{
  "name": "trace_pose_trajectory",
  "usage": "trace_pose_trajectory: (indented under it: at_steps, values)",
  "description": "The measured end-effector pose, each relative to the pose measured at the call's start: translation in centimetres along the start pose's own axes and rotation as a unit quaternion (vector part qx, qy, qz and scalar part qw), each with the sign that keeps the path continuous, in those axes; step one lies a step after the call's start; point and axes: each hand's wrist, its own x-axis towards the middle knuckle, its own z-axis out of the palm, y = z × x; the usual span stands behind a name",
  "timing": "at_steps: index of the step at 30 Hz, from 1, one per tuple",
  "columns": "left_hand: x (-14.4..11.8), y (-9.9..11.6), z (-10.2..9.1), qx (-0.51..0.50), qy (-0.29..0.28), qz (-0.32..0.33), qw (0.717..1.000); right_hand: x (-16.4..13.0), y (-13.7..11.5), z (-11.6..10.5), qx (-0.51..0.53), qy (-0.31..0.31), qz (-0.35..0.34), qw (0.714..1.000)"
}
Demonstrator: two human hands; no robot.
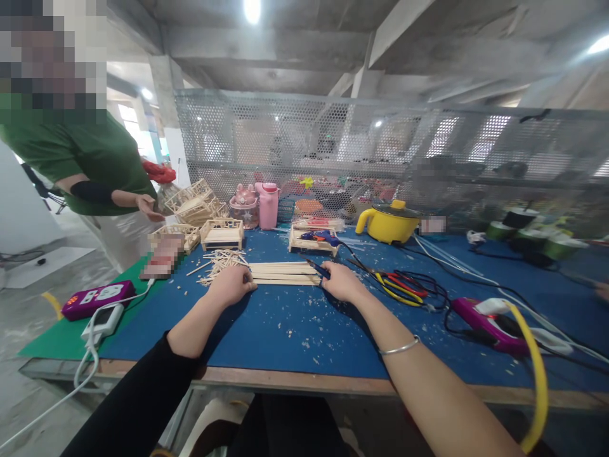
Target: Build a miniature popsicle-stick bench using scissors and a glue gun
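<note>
Head view, hands (285, 283) bracketing wooden sticks (284, 272), glue gun (320, 237) behind (cables (404, 284) right)

The counter (295, 330) has a blue top littered with pale chips, a green mat (71, 330) at its left end. On it lie a row of flat wooden sticks (283, 273), a loose stick pile (221, 260), small stick frames (222, 233), a yellow pot (387, 222), a purple power strip (98, 298), tangled cables (404, 282) and a pink bottle (268, 204)
</note>
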Motion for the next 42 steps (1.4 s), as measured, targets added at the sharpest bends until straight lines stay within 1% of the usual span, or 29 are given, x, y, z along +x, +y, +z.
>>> trace_pose_trajectory:
  at_steps: [2,6,10,14,18,20,22,25,28,30,32,35,38,40,42]
  values:
    - [0.1,-0.1,0.1,-0.009,-0.006,-0.001,1.000,-0.1,-0.1,0.0,-0.002,-0.005,-0.002,1.000]
    - [0.3,-0.7,-0.2,-0.016,0.002,-0.011,1.000,-0.1,0.0,-0.1,-0.003,-0.004,0.003,1.000]
    - [0.4,-1.4,-0.5,0.005,0.000,-0.030,1.000,0.1,0.4,-0.2,0.001,0.005,0.013,1.000]
    - [0.5,-1.6,-0.5,0.017,-0.004,-0.036,0.999,0.3,0.5,-0.1,0.009,0.014,0.019,1.000]
    - [0.6,-1.3,0.2,0.007,0.046,-0.054,0.997,0.4,0.3,0.2,0.024,0.028,0.040,0.999]
    - [0.8,-0.9,0.5,0.005,0.067,-0.034,0.997,0.4,0.2,0.3,0.032,0.032,0.050,0.998]
    - [1.1,-0.7,0.9,0.013,0.075,-0.007,0.997,0.5,0.1,0.4,0.039,0.034,0.054,0.997]
    - [1.9,-0.9,1.2,0.053,0.089,0.008,0.995,0.6,0.0,0.6,0.045,0.037,0.054,0.997]
    - [3.1,-1.8,1.2,0.093,0.076,-0.002,0.993,0.6,0.1,0.6,0.049,0.041,0.050,0.997]
    - [3.8,-2.3,1.2,0.100,0.065,-0.011,0.993,0.6,0.3,0.7,0.050,0.044,0.047,0.997]
    - [4.2,-2.7,1.2,0.099,0.066,-0.017,0.993,0.7,0.5,0.7,0.049,0.047,0.044,0.997]
    - [4.4,-2.8,0.9,0.097,0.078,-0.025,0.992,0.9,0.7,0.9,0.048,0.049,0.041,0.997]
    - [4.2,-3.1,0.2,0.098,0.105,-0.035,0.989,1.0,0.8,0.9,0.048,0.049,0.038,0.997]
    - [3.9,-3.3,-0.2,0.108,0.116,-0.055,0.986,1.0,0.8,0.9,0.050,0.049,0.037,0.997]
    - [3.5,-3.1,-0.2,0.115,0.124,-0.081,0.982,0.9,0.8,0.9,0.052,0.051,0.040,0.997]
